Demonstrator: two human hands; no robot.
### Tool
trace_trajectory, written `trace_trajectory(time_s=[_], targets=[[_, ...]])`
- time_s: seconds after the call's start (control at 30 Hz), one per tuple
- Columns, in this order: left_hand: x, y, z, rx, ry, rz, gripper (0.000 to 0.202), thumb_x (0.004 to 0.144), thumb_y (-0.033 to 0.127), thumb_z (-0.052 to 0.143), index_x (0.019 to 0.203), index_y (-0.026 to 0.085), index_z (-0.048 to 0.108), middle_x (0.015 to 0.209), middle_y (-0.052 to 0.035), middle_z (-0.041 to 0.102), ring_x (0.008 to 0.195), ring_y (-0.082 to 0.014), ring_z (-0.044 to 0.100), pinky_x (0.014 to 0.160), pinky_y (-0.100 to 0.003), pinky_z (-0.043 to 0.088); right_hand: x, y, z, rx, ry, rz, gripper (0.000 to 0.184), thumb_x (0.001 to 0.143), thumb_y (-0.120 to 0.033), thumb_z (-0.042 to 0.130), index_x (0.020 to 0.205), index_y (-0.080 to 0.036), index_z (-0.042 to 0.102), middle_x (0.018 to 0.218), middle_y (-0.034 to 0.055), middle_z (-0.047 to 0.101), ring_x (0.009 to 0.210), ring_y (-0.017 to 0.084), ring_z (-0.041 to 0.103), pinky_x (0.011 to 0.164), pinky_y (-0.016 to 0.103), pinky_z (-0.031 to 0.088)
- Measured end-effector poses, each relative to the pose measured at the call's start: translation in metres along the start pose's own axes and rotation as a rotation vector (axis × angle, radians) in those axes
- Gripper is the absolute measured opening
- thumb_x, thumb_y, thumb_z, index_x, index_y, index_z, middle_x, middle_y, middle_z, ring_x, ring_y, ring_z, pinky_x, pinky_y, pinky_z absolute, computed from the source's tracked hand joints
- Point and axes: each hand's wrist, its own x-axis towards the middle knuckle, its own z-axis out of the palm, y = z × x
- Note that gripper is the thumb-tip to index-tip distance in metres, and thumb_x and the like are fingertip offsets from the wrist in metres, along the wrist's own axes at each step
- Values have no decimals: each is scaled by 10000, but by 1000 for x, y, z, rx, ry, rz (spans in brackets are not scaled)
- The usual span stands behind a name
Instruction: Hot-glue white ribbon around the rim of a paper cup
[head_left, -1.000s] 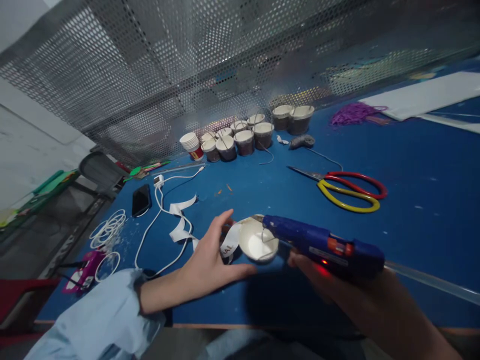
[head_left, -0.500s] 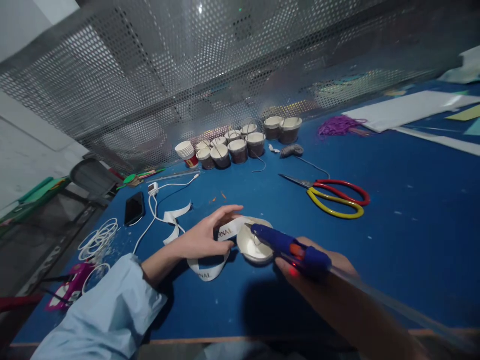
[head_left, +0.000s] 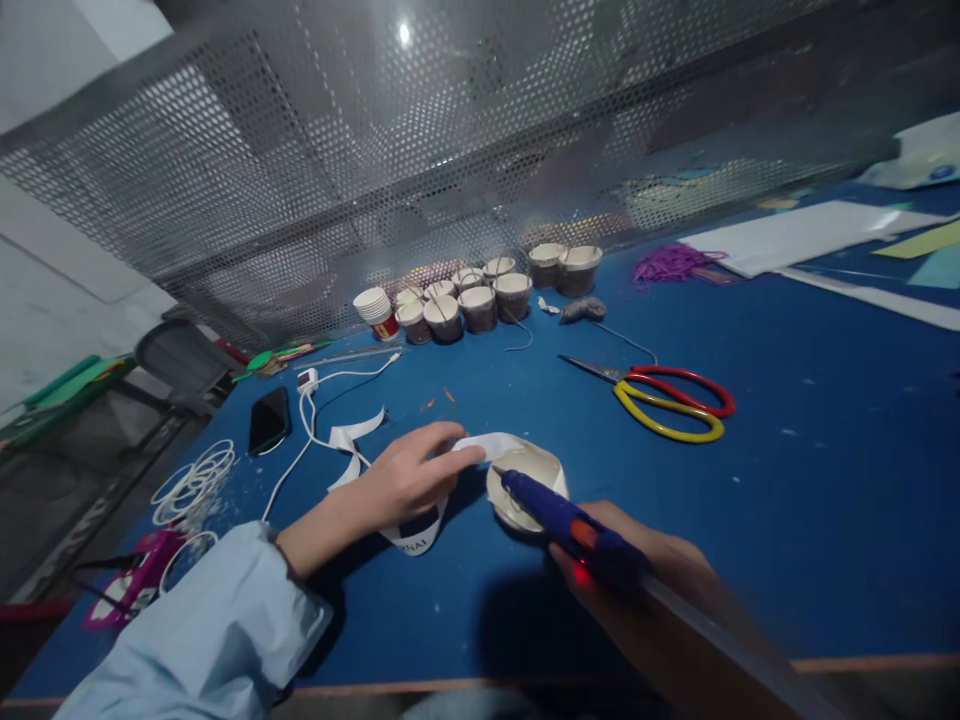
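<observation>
My left hand [head_left: 412,475] pinches a white printed ribbon [head_left: 491,447] between thumb and fingers. From there the ribbon runs along the far rim of a small pale paper cup [head_left: 525,478], and its other length loops down below the hand onto the table. My right hand [head_left: 645,560] is wrapped round a blue glue gun [head_left: 570,525] with an orange part and a glowing red light. The gun's nozzle points left over the cup's opening, close to the ribbon. Whether the tip touches anything I cannot tell.
Scissors [head_left: 660,400] with red and yellow handles lie at right. Several wrapped cups [head_left: 478,308] and stacked paper cups [head_left: 376,313] stand at the back, before a perforated metal screen [head_left: 450,130]. A phone [head_left: 268,420], white cable [head_left: 307,425] and purple yarn [head_left: 671,263] lie around.
The ribbon now lies further round the cup's far rim, reaching its right side. My left hand has changed its grip on the ribbon. The cup has shifted slightly right.
</observation>
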Motion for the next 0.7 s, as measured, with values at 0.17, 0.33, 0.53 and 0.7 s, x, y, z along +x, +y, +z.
trace_trajectory(time_s=[0.17,0.33,0.53,0.7], targets=[[19,4,-3,-49,29,-19,224,883,107,464,1080,162,555,866,-72,553,748,-142,549,631,-247,494,0,-1,0,-76,21,-64,170,890,-277,443,816,-225,587,655,-23,626,512,120,559,482,211,398],[36,18,-2,-270,63,-317,109,885,178,520,925,165,620,926,-79,575,841,-152,580,759,-289,501,1,-3,0,-78,-9,-49,173,889,-276,436,872,-213,596,716,5,665,557,138,612,503,220,429],[44,29,5,-572,79,-637,87,868,197,534,841,172,612,956,-71,636,912,-172,599,841,-311,470,-5,-4,0,-69,-10,-30,179,895,-286,426,888,-219,592,728,7,670,522,136,596,484,224,424],[49,32,5,-712,86,-806,101,842,237,549,812,166,614,930,-54,625,735,-134,588,656,-246,493,-10,-3,-1,-92,44,-38,157,858,-207,437,912,-236,582,729,-8,659,565,147,632,529,225,444]])
